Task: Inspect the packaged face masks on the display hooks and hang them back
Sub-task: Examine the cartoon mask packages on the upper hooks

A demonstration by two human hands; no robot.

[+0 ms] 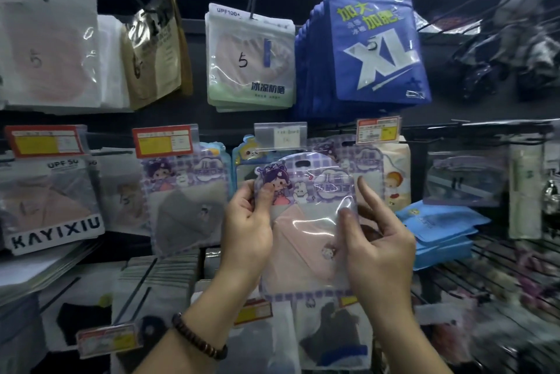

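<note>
In the head view, both hands hold up a purple checked mask packet with a pink mask inside, in front of the middle row of hooks. The left hand pinches its left edge, thumb on the front over the cartoon girl. The right hand grips the right edge with thumb pressed on the clear film, index finger raised free. A matching packet with a grey mask hangs just left; blue XL packets hang farther up.
</note>
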